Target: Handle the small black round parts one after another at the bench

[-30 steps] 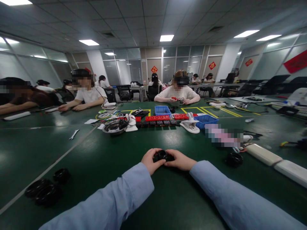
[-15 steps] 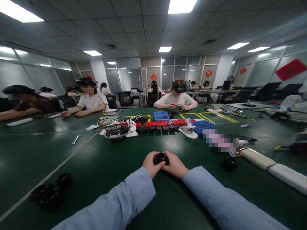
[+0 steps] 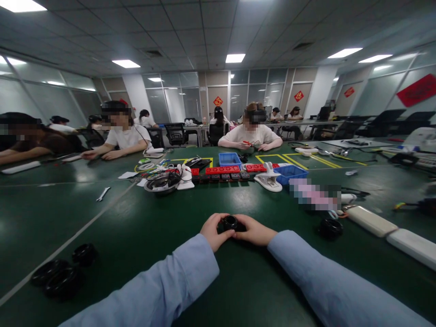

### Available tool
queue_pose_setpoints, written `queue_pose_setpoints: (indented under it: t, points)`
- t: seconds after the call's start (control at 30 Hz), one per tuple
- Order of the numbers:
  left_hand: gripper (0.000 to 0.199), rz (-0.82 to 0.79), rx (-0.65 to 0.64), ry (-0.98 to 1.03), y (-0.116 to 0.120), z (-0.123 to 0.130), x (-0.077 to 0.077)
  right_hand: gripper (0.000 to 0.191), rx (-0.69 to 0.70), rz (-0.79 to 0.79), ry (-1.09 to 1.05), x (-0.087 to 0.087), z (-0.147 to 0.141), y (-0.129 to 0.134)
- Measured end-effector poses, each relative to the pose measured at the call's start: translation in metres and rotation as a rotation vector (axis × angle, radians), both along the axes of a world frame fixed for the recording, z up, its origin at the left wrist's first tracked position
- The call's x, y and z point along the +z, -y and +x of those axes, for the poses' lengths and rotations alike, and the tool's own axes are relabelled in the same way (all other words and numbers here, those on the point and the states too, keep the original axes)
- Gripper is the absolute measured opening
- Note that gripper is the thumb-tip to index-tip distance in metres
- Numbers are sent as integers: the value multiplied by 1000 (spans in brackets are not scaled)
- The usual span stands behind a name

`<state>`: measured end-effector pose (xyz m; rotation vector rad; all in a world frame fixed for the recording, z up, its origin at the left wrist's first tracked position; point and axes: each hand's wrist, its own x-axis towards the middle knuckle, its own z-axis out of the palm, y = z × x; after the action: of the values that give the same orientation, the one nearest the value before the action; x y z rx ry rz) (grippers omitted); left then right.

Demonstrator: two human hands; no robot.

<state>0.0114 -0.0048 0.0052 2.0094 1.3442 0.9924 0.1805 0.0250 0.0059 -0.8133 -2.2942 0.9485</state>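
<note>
Both my hands meet over a small black round part [image 3: 230,222] on the green table [image 3: 143,231], just in front of me. My left hand [image 3: 213,230] grips its left side with the thumb on top. My right hand [image 3: 255,230] closes on its right side. Light blue sleeves cover both forearms. The underside of the part is hidden by my fingers.
Several black rings [image 3: 57,277] lie at the near left, another black part [image 3: 330,227] at the right beside white power strips [image 3: 371,221]. Blue bins [image 3: 291,172], red blocks [image 3: 223,170], a metal bowl [image 3: 160,182] and a wrench [image 3: 102,194] sit further back. People work across the table.
My hands stay closed on the black part in the same place. Only the view has tilted up and back down slightly.
</note>
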Motion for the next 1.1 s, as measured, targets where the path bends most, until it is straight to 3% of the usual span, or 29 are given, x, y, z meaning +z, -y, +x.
queue_pose_setpoints:
  t: [0.1, 0.23, 0.37, 0.53, 0.83, 0.97, 1.1]
  points:
    - [38, 9, 10, 1, -2, 1, -3, 30, -114, -52, 33, -3, -2, -1]
    - [38, 37, 47, 10, -4, 1, -7, 30, -327, 69, 106, -6, -9, 4]
    - [40, 22, 26, 8, -3, 0, -6, 39, -192, 32, 51, -3, -6, 5]
    - [41, -6, -39, 9, -2, -2, -3, 38, 45, -228, -38, 4, 5, -1]
    - [42, 26, -54, 17, 0, -2, -2, 30, 68, -338, -43, 7, 9, -2]
    - [41, 2, 10, 19, 1, 1, -2, 30, -117, -232, 26, 3, 1, 0]
    - [35, 39, 199, 6, -2, 7, -6, 26, -508, 52, 192, -3, -19, 9]
